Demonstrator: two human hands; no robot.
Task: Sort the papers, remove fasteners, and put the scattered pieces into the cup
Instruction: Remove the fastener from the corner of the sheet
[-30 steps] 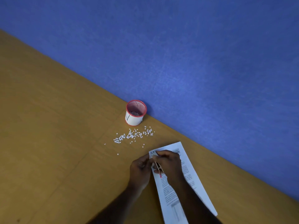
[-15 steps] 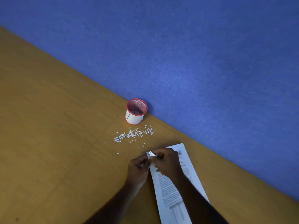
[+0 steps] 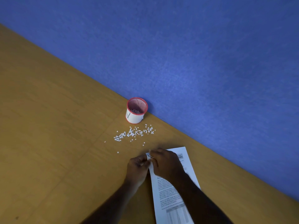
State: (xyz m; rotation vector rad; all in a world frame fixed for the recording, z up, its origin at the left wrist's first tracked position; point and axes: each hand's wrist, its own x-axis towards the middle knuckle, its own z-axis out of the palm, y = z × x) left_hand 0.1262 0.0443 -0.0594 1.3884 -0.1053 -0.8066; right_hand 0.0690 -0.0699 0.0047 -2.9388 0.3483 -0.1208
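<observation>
Starting at the left, most of the wooden surface (image 3: 48,126) is bare, with a blue wall (image 3: 194,54) running along its far edge. Toward the middle sits the cup (image 3: 136,110), a red mesh one with a white paper band round the lower half, standing upright just beside the wall, and there are a few white bits already lying in the bottom of it. Right in front of the cup is the scatter of little white paper pieces (image 3: 134,133) on the surface, spread in a loose line, with a couple of strays closer to the hands.

Next comes the left hand (image 3: 138,168), fingers pinched on the left edge of the papers (image 3: 174,199) near the top corner. The right hand (image 3: 166,164) lies over the top of the papers, fingers curled in and meeting the left ones at that same corner, where a thin metal fastener (image 3: 151,156) pokes out, honestly too blurry to say if the right fingers are actually gripping it. The papers are printed sheets lying flat, running from the hands down to the bottom edge, with a table on the lower part
</observation>
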